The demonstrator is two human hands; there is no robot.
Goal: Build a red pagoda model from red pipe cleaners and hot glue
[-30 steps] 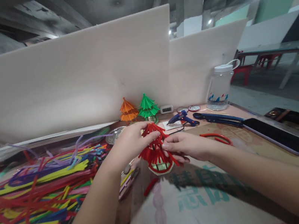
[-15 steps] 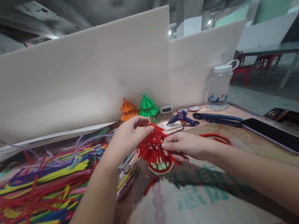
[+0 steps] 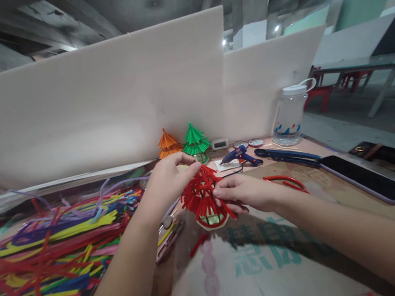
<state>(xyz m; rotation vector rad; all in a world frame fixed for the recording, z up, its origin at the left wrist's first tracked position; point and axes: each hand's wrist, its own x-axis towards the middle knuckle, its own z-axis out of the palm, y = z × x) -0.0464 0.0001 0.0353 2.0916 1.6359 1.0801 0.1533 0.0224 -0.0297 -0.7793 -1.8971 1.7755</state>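
Observation:
A small red pagoda made of pipe cleaners [image 3: 200, 202] stands upright in the middle, with fringed tiers over a pale base with several sides. At its top, my left hand [image 3: 172, 177] pinches near a thin stick that pokes up. My right hand [image 3: 236, 192] is closed on the pagoda's right side, thumb and forefinger against the red fringe; the exact strip between them is hidden. Just below lies a short red pipe cleaner piece [image 3: 199, 244]. Behind stand an orange pagoda [image 3: 169, 145] and a green pagoda [image 3: 195, 141].
Many coloured pipe cleaners [image 3: 47, 242] cover the left side. A blue glue gun [image 3: 239, 155], dark blue-handled pliers [image 3: 285, 156], a phone [image 3: 367, 178] and a clear water bottle [image 3: 286, 116] lie or stand to the right. White boards [image 3: 100, 103] rise behind the table.
My left thumb and fingers have shifted very slightly at the pagoda's top, uncovering a little more of the upper red strips. My right hand has stayed almost in place.

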